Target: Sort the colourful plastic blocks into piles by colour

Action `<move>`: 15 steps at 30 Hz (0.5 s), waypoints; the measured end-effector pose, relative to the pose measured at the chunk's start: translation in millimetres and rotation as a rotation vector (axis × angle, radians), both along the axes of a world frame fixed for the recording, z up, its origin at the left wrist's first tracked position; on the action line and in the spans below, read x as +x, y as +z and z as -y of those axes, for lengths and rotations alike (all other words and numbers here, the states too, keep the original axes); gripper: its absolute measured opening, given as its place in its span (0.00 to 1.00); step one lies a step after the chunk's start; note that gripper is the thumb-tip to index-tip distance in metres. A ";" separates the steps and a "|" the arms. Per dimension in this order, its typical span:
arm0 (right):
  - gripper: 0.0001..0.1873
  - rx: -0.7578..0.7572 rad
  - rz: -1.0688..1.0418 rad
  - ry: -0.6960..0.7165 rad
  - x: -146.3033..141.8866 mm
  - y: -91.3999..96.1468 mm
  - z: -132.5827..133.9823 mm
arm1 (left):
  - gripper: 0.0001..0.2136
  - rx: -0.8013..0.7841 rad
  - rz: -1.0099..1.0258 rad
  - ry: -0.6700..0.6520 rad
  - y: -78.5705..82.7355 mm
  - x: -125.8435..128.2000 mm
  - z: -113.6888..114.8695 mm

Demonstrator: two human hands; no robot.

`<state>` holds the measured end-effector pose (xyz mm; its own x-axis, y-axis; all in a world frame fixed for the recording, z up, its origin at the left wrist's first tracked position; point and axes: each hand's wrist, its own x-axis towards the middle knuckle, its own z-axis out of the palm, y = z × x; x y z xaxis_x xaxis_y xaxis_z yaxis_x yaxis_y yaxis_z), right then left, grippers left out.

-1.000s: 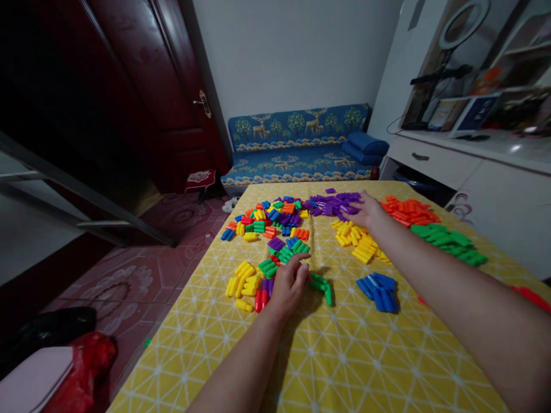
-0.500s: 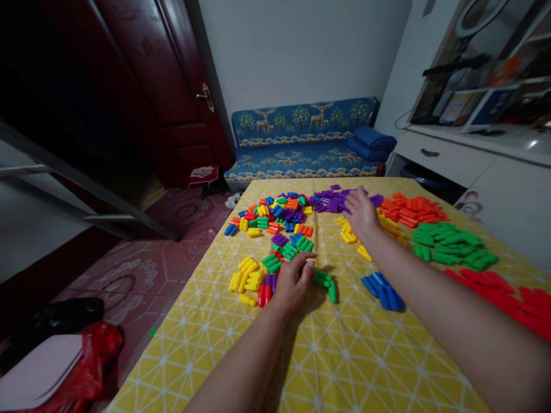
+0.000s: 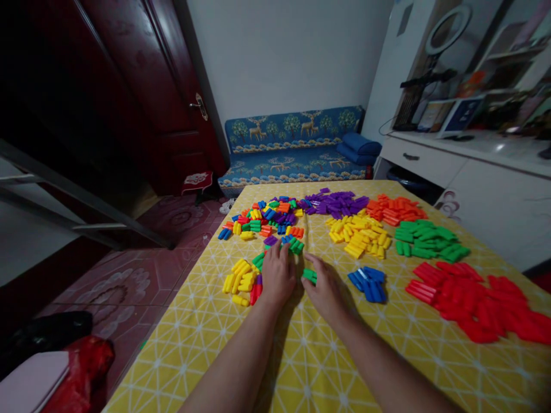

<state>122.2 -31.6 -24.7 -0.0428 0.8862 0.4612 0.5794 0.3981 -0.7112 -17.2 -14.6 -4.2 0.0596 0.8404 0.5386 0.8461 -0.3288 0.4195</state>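
My left hand (image 3: 279, 274) lies with fingers stretched forward over a small mixed group of plastic toy building blocks, partly hiding them. Green blocks (image 3: 296, 245) show just beyond its fingertips, and red blocks (image 3: 256, 291) beside its wrist. Yellow blocks (image 3: 241, 276) form a little cluster to its left. On the other side, my right hand (image 3: 323, 287) has its thumb and fingers closed around a green block (image 3: 309, 276) at the tablecloth. Blue blocks (image 3: 368, 284) sit in a heap right of that hand.
Sorted heaps of purple (image 3: 336, 203), yellow (image 3: 360, 234), orange (image 3: 396, 209), green (image 3: 430, 240) and red blocks (image 3: 477, 298) spread along the right. A mixed-colour pile (image 3: 262, 217) is at the far left of the yellow tablecloth (image 3: 215, 355). Behind stands a blue sofa (image 3: 293, 155).
My right hand has come back from the purple and yellow heaps to the green blocks near the middle. My left hand has shifted slightly, fingers now pointing forward. The view has turned right.
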 end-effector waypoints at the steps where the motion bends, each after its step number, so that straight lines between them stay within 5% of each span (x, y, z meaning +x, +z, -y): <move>1: 0.30 0.040 0.030 -0.002 -2.7 -2.8 -1.4 | 0.21 -0.023 -0.057 0.038 -1.1 0.7 -1.2; 4: 0.37 0.109 0.103 0.021 -7.5 -7.7 -11.1 | 0.21 -0.070 -0.148 0.108 -4.2 3.1 -2.9; 8: 0.45 0.019 0.272 0.084 -6.7 -0.5 -29.8 | 0.19 -0.081 -0.165 0.105 -5.6 2.5 -3.3; 15: 0.35 -0.022 0.334 0.195 -3.7 13.5 -40.3 | 0.17 -0.090 -0.033 0.070 -0.9 -1.8 -1.2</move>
<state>118.5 8.7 -11.2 -0.3560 0.8563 0.3741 0.6957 0.5101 -0.5057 -18.9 -13.4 -5.1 0.0150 0.8880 0.4596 0.8794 -0.2304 0.4166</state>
